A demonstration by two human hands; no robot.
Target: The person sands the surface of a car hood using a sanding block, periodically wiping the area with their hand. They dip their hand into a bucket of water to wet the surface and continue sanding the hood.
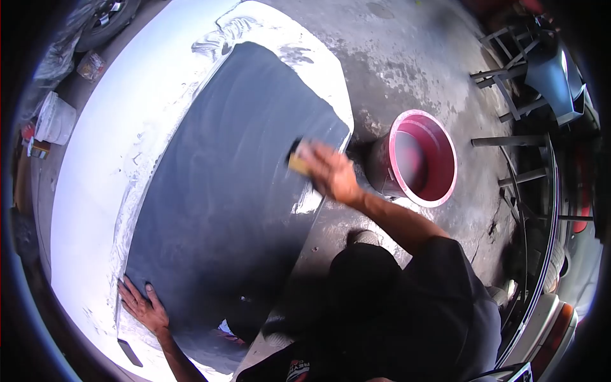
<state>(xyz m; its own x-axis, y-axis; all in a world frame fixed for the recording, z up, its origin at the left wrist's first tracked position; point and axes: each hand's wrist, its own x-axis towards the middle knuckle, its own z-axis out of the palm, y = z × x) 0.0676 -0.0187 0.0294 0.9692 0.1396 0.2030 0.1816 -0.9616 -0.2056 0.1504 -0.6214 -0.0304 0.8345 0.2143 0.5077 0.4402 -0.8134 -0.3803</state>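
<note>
A large car body panel (pixel 229 159), white around a dark grey area, lies in front of me with wet whitish smears along its ridge. My right hand (pixel 328 169) is closed around a small yellow and dark sanding block (pixel 298 164), over the right side of the grey area. Motion blurs the hand and block, and the fingers hide part of the block. At the lower left, my left hand (pixel 145 308) rests flat with fingers apart, touching the grey area beside the ridge.
A pink-red bucket (pixel 423 158) holding cloudy liquid stands on the wet concrete floor (pixel 407 63), right of the panel. Metal stands (pixel 509 140) and a dark panel piece (pixel 555 79) are farther right. A white container (pixel 56 119) and a tire (pixel 108 24) sit at the left.
</note>
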